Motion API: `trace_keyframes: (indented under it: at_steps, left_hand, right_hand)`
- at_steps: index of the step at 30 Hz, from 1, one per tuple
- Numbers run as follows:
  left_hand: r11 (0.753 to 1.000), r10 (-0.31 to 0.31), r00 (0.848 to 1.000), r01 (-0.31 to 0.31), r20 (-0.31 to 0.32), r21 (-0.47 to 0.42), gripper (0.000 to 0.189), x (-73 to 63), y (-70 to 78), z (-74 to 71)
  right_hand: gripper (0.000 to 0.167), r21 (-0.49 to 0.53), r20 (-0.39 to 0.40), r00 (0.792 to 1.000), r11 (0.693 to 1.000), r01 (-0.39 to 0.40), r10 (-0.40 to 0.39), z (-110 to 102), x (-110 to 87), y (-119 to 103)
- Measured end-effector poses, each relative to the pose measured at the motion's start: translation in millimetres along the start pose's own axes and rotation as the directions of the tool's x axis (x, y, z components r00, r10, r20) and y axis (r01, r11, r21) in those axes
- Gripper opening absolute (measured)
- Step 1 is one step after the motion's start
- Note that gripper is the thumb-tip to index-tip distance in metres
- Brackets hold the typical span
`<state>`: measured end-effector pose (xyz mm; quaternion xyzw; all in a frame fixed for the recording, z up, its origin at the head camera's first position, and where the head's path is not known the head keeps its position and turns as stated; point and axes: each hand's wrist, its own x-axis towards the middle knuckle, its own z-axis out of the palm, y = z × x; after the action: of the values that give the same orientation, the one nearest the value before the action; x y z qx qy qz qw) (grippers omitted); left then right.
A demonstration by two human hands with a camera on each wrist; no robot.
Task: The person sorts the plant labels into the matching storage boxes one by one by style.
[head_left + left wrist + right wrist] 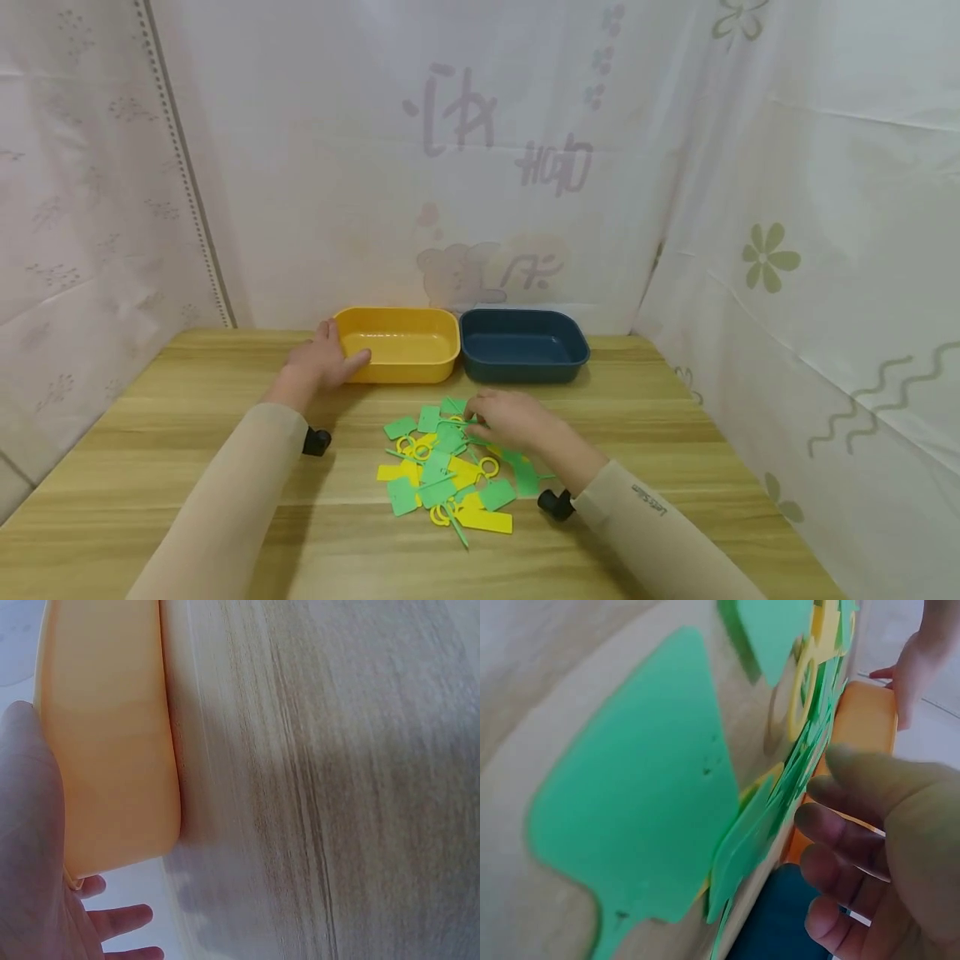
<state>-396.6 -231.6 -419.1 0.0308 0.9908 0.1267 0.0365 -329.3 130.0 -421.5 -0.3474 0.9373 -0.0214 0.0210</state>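
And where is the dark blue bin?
In the head view, the dark blue bin is at the back of the table, just right of the yellow bin.

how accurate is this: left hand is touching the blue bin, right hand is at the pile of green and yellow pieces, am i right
Not quite: the left hand is touching the yellow bin, not the blue bin beside it; the head view shows this. The rest stands: the right hand is at the pile of green and yellow pieces.
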Motion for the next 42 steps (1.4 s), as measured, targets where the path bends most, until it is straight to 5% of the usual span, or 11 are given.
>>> trace_keyframes:
  at_steps: [10, 19, 29, 42]
  left_hand:
    - [1.000, 0.001, 1.000, -0.001, -0.007, 0.000, 0.112, -0.3, 1.8, -7.0]
    - [1.000, -0.003, 1.000, 0.003, 0.009, -0.001, 0.113, 0.6, -0.4, -6.5]
    - [1.000, -0.013, 1.000, 0.014, 0.024, -0.019, 0.117, 9.3, -2.6, -4.9]
    - [1.000, -0.004, 1.000, 0.004, 0.025, 0.001, 0.112, 1.9, 1.0, -3.1]
  right_hand:
    - [0.007, -0.058, -0.034, 0.999, 0.998, 0.004, -0.006, -0.2, 11.2, -1.3]
    - [0.013, -0.049, -0.007, 1.000, 0.999, -0.001, 0.001, -1.9, 11.1, -5.3]
    - [0.010, 0.006, -0.065, 0.998, 1.000, -0.006, 0.006, -6.4, 3.9, 2.3]
    - [0.011, 0.069, -0.073, 0.996, 0.996, 0.054, -0.049, -8.8, -5.7, 7.9]
